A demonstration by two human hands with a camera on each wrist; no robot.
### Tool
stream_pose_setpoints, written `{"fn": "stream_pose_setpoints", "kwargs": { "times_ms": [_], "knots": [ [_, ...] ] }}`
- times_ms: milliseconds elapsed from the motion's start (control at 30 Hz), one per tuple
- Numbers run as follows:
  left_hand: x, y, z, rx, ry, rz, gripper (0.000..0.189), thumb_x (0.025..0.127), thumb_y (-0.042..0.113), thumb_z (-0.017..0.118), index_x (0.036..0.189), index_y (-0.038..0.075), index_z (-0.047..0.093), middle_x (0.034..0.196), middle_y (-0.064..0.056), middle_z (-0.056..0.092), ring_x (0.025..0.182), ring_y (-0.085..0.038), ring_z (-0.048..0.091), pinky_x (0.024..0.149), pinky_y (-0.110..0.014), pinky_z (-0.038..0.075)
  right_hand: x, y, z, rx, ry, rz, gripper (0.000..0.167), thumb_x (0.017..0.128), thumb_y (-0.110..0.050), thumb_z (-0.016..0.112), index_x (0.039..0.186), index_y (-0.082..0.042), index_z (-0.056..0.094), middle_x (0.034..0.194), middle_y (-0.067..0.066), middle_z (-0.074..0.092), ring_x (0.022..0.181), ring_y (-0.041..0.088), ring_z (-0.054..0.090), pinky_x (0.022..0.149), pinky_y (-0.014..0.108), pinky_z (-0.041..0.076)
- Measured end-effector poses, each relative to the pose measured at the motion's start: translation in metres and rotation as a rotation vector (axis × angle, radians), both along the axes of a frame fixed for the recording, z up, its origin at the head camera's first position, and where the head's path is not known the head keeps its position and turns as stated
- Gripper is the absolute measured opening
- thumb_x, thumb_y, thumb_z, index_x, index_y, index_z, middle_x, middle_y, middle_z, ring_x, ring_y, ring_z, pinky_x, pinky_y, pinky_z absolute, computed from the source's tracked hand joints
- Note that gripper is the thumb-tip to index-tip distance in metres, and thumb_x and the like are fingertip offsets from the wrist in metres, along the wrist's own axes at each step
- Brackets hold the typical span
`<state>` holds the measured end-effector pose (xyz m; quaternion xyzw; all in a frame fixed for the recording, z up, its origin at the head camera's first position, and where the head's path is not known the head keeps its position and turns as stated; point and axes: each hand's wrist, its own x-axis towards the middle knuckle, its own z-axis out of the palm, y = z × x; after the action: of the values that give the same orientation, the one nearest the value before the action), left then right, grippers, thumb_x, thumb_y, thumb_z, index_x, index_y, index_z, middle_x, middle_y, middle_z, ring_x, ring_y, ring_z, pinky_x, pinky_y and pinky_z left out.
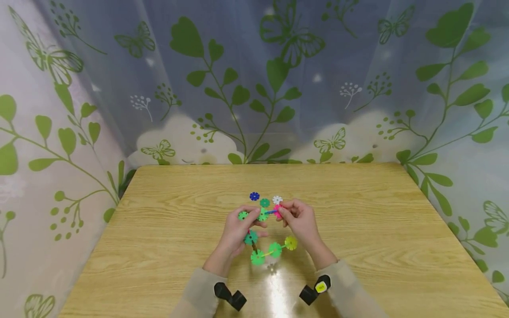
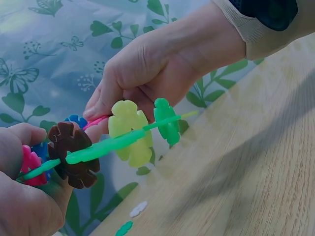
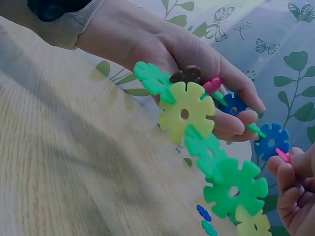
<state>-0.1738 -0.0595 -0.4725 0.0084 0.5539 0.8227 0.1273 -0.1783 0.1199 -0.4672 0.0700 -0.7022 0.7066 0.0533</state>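
Note:
A chain of slotted plastic snowflake discs hangs between the hands, with green discs [image 1: 275, 250], a yellow disc [image 1: 291, 243] and a brown disc [image 2: 74, 155]. My left hand [image 1: 235, 229] grips one part of it, thumb on a green disc [image 1: 262, 214]. Facing it, my right hand [image 1: 303, 220] pinches a pink disc [image 1: 278, 211] between thumb and fingers. That pink disc meets a blue disc [image 3: 271, 141], seen edge-on from the head. The chain's other end dangles below the left hand, clear of the right. The left palm partly hides several discs.
Beyond the hands, a dark blue disc [image 1: 254, 196], a teal disc [image 1: 264, 202] and a white disc [image 1: 277, 200] lie loose on the wooden table [image 1: 377, 229]. A leaf-patterned curtain [image 1: 246, 101] borders the table's back and sides.

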Motion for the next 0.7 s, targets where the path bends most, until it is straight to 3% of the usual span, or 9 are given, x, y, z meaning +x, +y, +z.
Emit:
{"fn": "stream_pose_setpoints", "kwargs": {
  "times_ms": [267,700],
  "knots": [
    [-0.0007,0.0011,-0.0006,0.007,0.008,0.0,0.04,0.089,0.024,0.065,0.113,-0.005,0.053,0.114,-0.016,0.05,0.081,-0.027,0.066,0.077,-0.053,0.054,-0.0022,-0.0049,-0.0055,-0.068,-0.019,-0.054,0.01,0.086,0.006,0.061,0.093,0.013,0.06,0.07,0.015,0.064,0.05,0.015,0.055,0.044,0.018,0.047],
    [-0.0002,0.0015,-0.0007,0.03,0.008,-0.012,0.037,0.089,0.02,0.065,0.113,-0.006,0.053,0.114,-0.016,0.05,0.082,-0.028,0.066,0.074,-0.05,0.056,-0.0022,0.0006,-0.005,-0.038,-0.01,0.016,0.012,0.088,0.004,0.059,0.097,0.012,0.059,0.074,0.022,0.063,0.052,0.013,0.055,0.046,0.02,0.049]
  ]
}}
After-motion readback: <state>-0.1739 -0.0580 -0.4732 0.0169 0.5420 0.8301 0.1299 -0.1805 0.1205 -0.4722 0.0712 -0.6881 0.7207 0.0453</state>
